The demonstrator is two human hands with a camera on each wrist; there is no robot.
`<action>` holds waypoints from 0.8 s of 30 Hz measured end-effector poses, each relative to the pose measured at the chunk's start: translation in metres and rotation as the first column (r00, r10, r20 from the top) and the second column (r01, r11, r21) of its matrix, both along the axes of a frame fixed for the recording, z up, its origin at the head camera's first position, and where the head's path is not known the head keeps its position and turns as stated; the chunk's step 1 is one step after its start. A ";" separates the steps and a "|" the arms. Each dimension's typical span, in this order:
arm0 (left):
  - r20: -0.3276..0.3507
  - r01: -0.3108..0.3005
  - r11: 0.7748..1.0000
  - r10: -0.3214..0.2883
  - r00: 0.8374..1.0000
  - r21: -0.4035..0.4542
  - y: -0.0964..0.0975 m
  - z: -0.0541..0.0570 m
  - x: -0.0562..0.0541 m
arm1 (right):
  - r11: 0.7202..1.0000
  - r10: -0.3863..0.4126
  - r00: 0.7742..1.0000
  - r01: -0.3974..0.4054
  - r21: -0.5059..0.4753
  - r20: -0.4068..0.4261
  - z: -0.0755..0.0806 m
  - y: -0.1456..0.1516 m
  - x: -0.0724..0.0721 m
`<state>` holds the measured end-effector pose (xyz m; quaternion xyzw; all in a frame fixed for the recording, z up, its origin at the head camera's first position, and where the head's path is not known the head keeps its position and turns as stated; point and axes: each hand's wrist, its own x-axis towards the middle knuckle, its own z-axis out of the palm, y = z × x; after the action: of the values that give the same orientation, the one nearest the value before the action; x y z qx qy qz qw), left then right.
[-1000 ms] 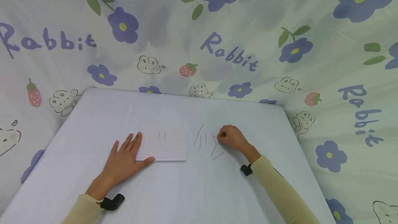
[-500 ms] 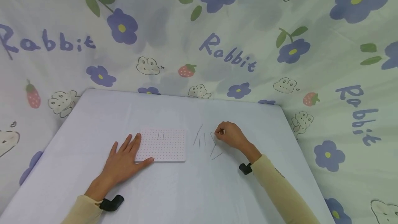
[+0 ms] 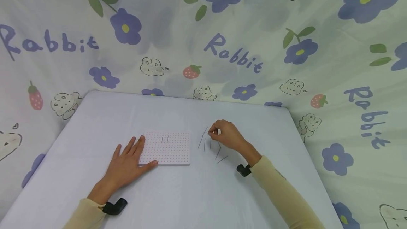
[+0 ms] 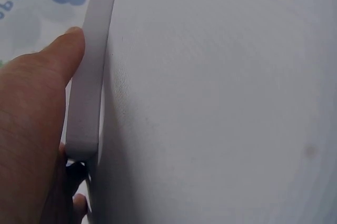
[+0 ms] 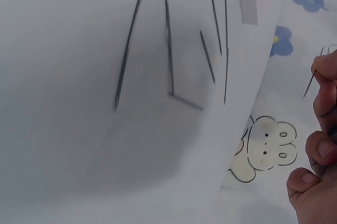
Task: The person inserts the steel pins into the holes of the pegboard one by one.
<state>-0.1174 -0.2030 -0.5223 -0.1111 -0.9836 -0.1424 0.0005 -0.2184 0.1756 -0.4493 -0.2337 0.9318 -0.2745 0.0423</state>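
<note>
A white board (image 3: 178,154) with a grid of small dots lies on the table. Two thin dark needles (image 3: 162,139) show near its far edge; they seem to stand in it. My left hand (image 3: 125,165) rests at the board's left side, fingers spread, thumb on its front edge. In the left wrist view the thumb (image 4: 68,50) lies along the board's side (image 4: 87,103). Right of the board, my right hand (image 3: 227,135) pinches a needle (image 5: 311,83) between thumb and forefinger, its tip showing. Below that hand several loose needles (image 5: 131,42) lie on the table.
The white table (image 3: 178,200) ends at a far edge in front of a hanging cloth (image 3: 171,27) printed with flowers and rabbits. A dark wrist camera (image 3: 115,206) sits on the left wrist, another camera (image 3: 243,170) on the right.
My right hand, with a needle in its fingertips, has lifted off the right-hand loose needles and moved left toward the board. The left hand stays put.
</note>
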 end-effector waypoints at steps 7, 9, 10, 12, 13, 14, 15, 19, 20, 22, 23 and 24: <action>0.002 -0.001 1.000 0.001 1.000 -0.006 0.000 0.000 0.000 | 0.999 0.038 0.999 -0.038 -0.035 -0.002 0.003 -0.014 0.001; 0.002 0.000 1.000 0.000 1.000 -0.005 0.001 0.001 0.001 | 0.998 0.048 0.999 -0.048 -0.047 -0.003 0.003 -0.019 0.001; 0.003 0.000 1.000 0.000 1.000 -0.004 0.001 0.001 0.001 | 0.997 0.053 0.999 -0.053 -0.053 -0.003 0.003 -0.022 0.001; 0.002 0.000 1.000 0.000 1.000 -0.002 0.002 0.001 0.001 | 0.996 0.063 0.998 -0.063 -0.059 -0.006 0.003 -0.027 0.000; 0.003 -0.001 1.000 0.001 1.000 -0.003 0.002 0.001 0.001 | 0.996 0.066 0.998 -0.067 -0.061 -0.006 0.003 -0.030 -0.001; 0.002 -0.001 1.000 0.001 1.000 -0.004 0.002 0.001 0.000 | 0.996 0.068 0.998 -0.068 -0.062 -0.006 0.003 -0.033 -0.001; 0.003 -0.001 1.000 0.001 1.000 -0.005 0.002 0.001 0.000 | 0.996 0.070 0.997 -0.071 -0.062 -0.009 0.003 -0.035 -0.002; 0.000 -0.004 1.000 0.004 1.000 -0.009 0.001 0.000 0.000 | 0.994 0.078 0.997 -0.078 -0.080 -0.004 0.004 -0.046 -0.003; 0.000 -0.003 1.000 0.003 1.000 -0.009 0.001 0.000 0.000 | 0.993 0.082 0.997 -0.082 -0.085 -0.003 0.004 -0.049 -0.003; 0.000 -0.002 1.000 0.002 1.000 -0.010 0.001 -0.001 0.000 | 0.991 0.090 0.996 -0.089 -0.097 0.009 0.005 -0.054 -0.003; 0.001 -0.002 1.000 0.002 1.000 -0.010 0.000 0.000 0.000 | 0.991 0.093 0.996 -0.091 -0.100 0.014 0.005 -0.057 -0.004; 0.001 -0.003 1.000 0.003 1.000 -0.010 0.000 0.000 0.000 | 0.990 0.096 0.995 -0.093 -0.103 0.021 0.005 -0.060 -0.004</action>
<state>-0.1174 -0.2030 -0.5225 -0.1095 -0.9844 -0.1375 -0.0006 -0.2226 0.1159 -0.4442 -0.2760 0.9039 -0.3222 0.0552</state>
